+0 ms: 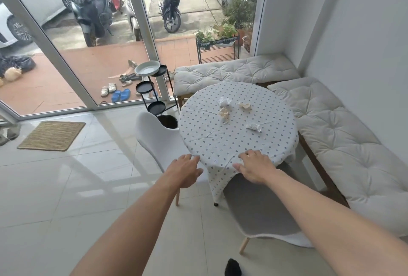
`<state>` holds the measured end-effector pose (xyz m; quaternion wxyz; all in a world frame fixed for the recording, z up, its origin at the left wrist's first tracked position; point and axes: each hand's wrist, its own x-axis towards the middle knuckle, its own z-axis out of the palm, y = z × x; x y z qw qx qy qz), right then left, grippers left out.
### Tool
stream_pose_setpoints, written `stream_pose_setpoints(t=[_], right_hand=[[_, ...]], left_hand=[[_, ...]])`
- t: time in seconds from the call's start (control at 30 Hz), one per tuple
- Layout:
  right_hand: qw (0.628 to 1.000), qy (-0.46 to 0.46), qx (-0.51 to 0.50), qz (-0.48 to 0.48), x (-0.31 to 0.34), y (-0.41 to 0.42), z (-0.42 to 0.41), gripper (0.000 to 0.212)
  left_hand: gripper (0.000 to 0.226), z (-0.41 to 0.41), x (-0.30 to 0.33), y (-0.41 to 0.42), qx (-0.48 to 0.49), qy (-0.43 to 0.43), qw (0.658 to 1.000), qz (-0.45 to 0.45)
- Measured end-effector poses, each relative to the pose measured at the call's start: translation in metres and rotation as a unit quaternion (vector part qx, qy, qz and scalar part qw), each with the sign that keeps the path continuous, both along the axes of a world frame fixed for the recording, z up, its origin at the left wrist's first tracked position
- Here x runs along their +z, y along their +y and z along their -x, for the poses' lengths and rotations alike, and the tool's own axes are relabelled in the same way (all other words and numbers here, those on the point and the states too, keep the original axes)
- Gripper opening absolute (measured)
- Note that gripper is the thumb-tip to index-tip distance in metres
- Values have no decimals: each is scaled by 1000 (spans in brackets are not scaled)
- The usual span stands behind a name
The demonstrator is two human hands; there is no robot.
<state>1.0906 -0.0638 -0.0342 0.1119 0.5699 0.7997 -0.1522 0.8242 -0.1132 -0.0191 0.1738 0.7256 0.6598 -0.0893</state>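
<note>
- The white chair (154, 136) stands at the table's left, just beside my reach, so I should keep my forearm off its back.
- My left hand (185, 170) is spread and holds nothing. Its fingers are straight, with the tips just at the near-left rim of the tablecloth (220, 141).
- The tablecloth covers the round table, and one corner hangs down on the near side between my hands. I judge both hands should take the rim evenly.
- Four crumpled paper scraps (254, 126) lie across the middle and far part, well apart from my hands. Any pull should be slow and level so they don't roll off.
- My right hand (256, 166) lies on the near rim, fingers spread on top and thumb against the hanging fold, not clamped on it.
- The grey chair (260, 211) sits below, where the hanging corner could snag.
</note>
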Motion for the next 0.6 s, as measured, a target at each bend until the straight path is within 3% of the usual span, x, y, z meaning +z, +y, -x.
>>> stream_pose_setpoints(t=[0.37,0.6], right_hand=[[998,-26,-55,10,-40,154,5,61],[995,-36,-84,44,-82,259,2,54]], left_hand=[[59,11,-20,178,-75,-18,997,-20],[62,4,-60,303,-88,-37,995,28]])
